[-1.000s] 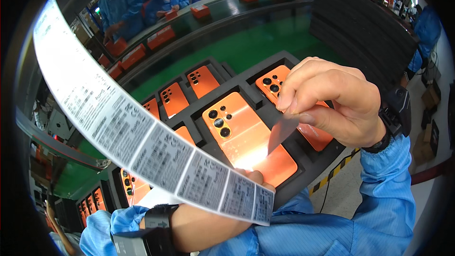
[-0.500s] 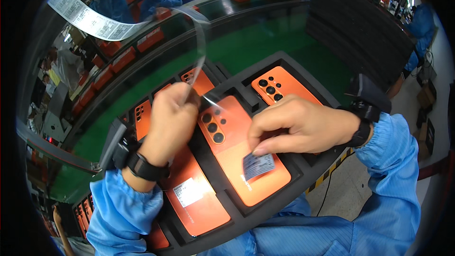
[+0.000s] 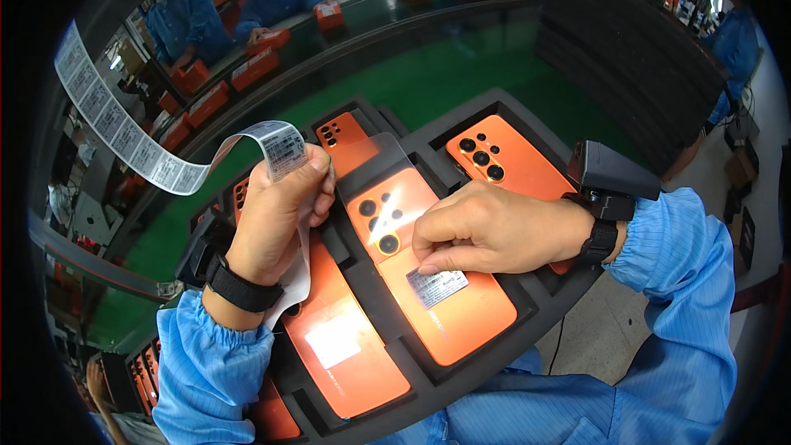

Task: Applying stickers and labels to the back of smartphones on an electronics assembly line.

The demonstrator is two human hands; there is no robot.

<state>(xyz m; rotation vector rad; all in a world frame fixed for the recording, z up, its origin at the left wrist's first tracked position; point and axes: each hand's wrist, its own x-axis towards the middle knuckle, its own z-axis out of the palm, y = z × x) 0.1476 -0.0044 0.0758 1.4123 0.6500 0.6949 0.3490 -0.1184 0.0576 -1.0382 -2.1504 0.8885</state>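
Note:
My left hand [image 3: 276, 214] is closed around a long strip of printed white labels [image 3: 124, 132]. The strip curls over my fingers, and a pale tail hangs past my wrist. With thumb and fingertips pinched, my right hand [image 3: 503, 231] holds the edge of a silver-grey label [image 3: 441, 287] against the back of an orange phone [image 3: 482, 325]. Clear film [image 3: 400, 156] covers that phone's upper part and sticks out beyond its camera end. Left of it lies another orange phone [image 3: 354, 379] bearing a white label [image 3: 334, 342]. Both phones sit camera side up in a dark foam tray [image 3: 428, 386].
More orange phones rest in the tray, one at the far right [image 3: 511, 144] and one at the far left [image 3: 342, 136]. Beyond is a green conveyor belt [image 3: 461, 58]. Orange boxes [image 3: 255, 70] and people in blue smocks [image 3: 284, 0] line its far side. A black panel [image 3: 634, 41] stands right.
The label under my right hand has gone from tilted to lying flatter on the phone. My left hand has turned, and the label strip now curls over it and hangs lower.

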